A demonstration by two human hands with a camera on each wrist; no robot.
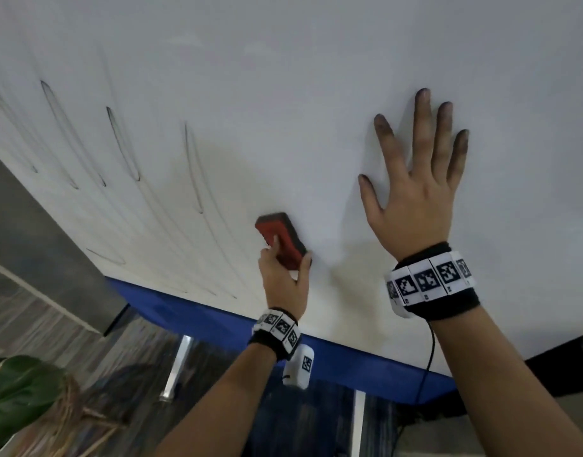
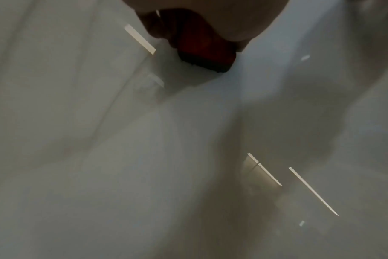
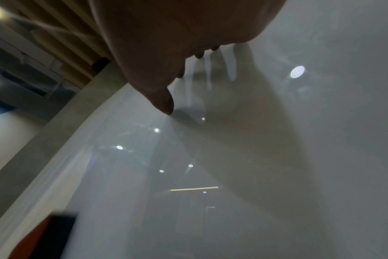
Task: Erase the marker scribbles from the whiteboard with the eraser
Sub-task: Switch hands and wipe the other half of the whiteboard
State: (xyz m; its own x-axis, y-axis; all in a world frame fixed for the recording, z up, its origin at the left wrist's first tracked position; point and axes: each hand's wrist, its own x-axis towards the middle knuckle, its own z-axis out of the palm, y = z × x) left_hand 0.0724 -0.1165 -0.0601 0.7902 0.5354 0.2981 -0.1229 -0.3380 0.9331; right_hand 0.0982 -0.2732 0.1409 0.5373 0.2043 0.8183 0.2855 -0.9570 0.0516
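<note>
The red rectangular block eraser [image 1: 281, 239], low centre of frame, is pinched at its long sides by the left hand [image 1: 285, 278] against the glossy whiteboard [image 1: 283, 94]; likely light, rigid-backed. The right hand [image 1: 415, 189] is spread flat.

Red eraser [image 1: 280, 240], dark pad; white whiteboard [image 1: 283, 94], blue edge, grey scribbles [image 1: 122, 143]; black-white checker wristbands [image 1: 432, 280].

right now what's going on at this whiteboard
A person is wiping the whiteboard. The left hand grips a red eraser and presses it against the lower part of the board. The right hand lies flat on the board with fingers spread, their tips smudged dark. Faint marker strokes remain to the left of the eraser; the area around the right hand looks clean.
</note>
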